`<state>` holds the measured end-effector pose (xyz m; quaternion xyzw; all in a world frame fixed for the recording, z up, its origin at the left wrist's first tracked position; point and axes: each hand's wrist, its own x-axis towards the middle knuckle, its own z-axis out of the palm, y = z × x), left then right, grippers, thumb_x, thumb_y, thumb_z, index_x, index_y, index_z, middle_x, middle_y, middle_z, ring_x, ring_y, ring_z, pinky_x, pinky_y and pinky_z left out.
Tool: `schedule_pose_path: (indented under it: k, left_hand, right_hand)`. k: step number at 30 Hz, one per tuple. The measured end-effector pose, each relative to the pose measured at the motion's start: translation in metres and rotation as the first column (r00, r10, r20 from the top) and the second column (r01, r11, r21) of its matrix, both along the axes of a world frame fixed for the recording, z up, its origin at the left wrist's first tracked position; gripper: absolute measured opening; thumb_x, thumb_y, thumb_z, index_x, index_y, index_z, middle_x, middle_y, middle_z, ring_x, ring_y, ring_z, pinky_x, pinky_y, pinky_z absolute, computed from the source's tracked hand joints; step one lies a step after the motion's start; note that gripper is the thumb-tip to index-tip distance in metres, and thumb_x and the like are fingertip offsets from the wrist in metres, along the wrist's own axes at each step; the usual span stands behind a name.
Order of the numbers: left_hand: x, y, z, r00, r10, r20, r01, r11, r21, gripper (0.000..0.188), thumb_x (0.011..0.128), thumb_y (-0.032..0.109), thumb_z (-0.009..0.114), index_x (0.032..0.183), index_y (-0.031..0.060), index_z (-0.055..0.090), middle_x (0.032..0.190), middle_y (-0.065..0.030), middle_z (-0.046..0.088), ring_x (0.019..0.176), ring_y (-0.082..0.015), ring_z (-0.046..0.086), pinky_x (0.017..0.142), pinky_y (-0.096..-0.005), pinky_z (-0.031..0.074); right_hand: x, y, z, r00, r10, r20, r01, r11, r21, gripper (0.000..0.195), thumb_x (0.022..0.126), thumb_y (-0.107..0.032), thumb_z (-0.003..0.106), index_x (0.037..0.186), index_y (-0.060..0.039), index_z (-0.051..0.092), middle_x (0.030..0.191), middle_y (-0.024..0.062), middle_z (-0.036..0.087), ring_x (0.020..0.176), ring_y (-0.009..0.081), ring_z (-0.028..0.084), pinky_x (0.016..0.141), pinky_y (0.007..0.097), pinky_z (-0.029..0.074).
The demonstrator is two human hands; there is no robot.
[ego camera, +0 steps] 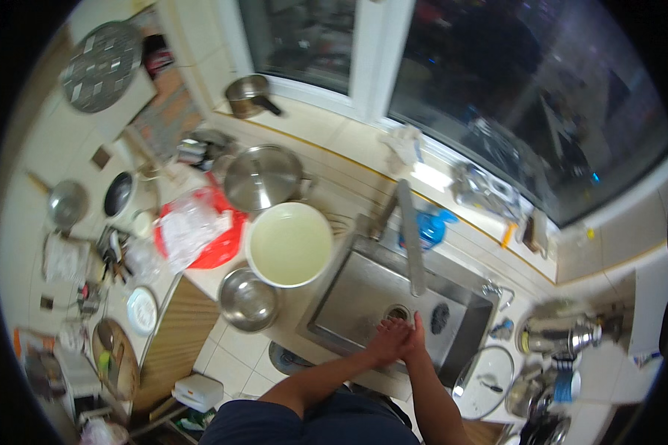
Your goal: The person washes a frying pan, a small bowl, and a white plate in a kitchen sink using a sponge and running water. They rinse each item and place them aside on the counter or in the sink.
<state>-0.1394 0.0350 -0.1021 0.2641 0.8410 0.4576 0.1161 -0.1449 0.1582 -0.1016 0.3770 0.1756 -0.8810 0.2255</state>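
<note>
Over the stainless steel sink [345, 303], my left hand [388, 340] and my right hand [416, 338] are pressed together. The fingers overlap and the right thumb points up; whether anything lies between the palms is hidden. Just beyond the fingertips is the drain [398, 312]. A dark round scrubber [439, 318] rests on the sink floor to the right of my hands. The faucet spout [412, 245] reaches out above the basin, and no stream of water can be made out. Behind it stands a blue plastic bottle [431, 229].
Left of the sink are a white basin of liquid [290, 245], a steel bowl [249, 300], a lidded steel pot [264, 177] and a red plastic bag [217, 245]. On the right lies a glass lid [487, 381]. A saucepan [249, 95] stands on the window ledge.
</note>
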Motion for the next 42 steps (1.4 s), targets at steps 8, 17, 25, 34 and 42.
schedule_pose_path:
  k: [8, 17, 25, 34, 42]
  left_hand:
    - [0.036, 0.002, 0.040, 0.986, -0.049, 0.160, 0.017, 0.980, 0.197, 0.064, 0.104, 0.040, 0.037, 0.155, 0.0013, 0.030, 0.158, -0.0238, 0.028, 0.147, -0.0377, 0.025, 0.120, -0.0452, 0.020]
    - [0.037, -0.010, -0.050, 0.963, 0.092, 0.254, -0.012, 0.953, -0.302, 0.052, 0.094, 0.038, 0.061, 0.137, 0.0109, 0.055, 0.137, -0.0165, 0.056, 0.126, -0.0354, 0.052, 0.106, -0.0468, 0.039]
    - [0.067, -0.042, 0.031, 0.911, 0.318, 0.263, -0.229, 0.920, -0.318, 0.053, 0.084, 0.032, 0.071, 0.134, 0.0205, 0.056, 0.132, -0.0183, 0.059, 0.124, -0.0357, 0.055, 0.101, -0.0504, 0.044]
    - [0.104, -0.018, 0.062, 0.916, 0.384, 0.115, -0.278, 0.817, -0.505, 0.099, 0.074, 0.016, 0.075, 0.156, 0.0336, 0.022, 0.156, -0.0179, 0.029, 0.142, -0.0429, 0.031, 0.105, -0.0695, 0.031]
    - [0.124, -0.011, 0.022, 0.821, 0.557, -0.124, -0.571, 0.810, -0.136, 0.016, 0.082, 0.012, 0.063, 0.096, 0.0068, 0.056, 0.096, -0.0184, 0.060, 0.094, -0.0394, 0.059, 0.079, -0.0497, 0.049]
  right_hand:
    - [0.003, -0.010, 0.054, 0.979, -0.054, -0.194, 0.064, 0.997, 0.046, 0.041, 0.089, -0.045, 0.052, 0.064, -0.0130, 0.048, 0.052, 0.0030, 0.041, 0.049, 0.0236, 0.040, 0.055, 0.0438, 0.040]
    - [0.013, 0.075, -0.067, 0.633, 0.673, 0.382, -0.393, -0.146, 0.908, 0.051, 0.087, -0.033, 0.068, 0.123, -0.0021, 0.050, 0.117, 0.0220, 0.051, 0.106, 0.0337, 0.051, 0.087, 0.0439, 0.047]
    - [0.093, 0.083, -0.038, 0.733, 0.655, 0.187, -0.216, -0.036, 0.976, 0.058, 0.072, -0.017, 0.085, 0.122, 0.0019, 0.060, 0.104, 0.0148, 0.066, 0.084, 0.0228, 0.063, 0.071, 0.0373, 0.049]
    - [0.102, 0.086, -0.034, 0.812, 0.582, -0.030, -0.150, 0.259, 0.954, 0.069, 0.069, -0.009, 0.082, 0.132, 0.0033, 0.055, 0.126, 0.0129, 0.062, 0.111, 0.0216, 0.059, 0.092, 0.0337, 0.047]
    - [0.127, 0.086, -0.033, 0.829, 0.543, -0.135, -0.136, 0.431, 0.892, 0.051, 0.072, -0.002, 0.082, 0.119, 0.0004, 0.059, 0.116, 0.0066, 0.062, 0.103, 0.0162, 0.058, 0.090, 0.0305, 0.047]
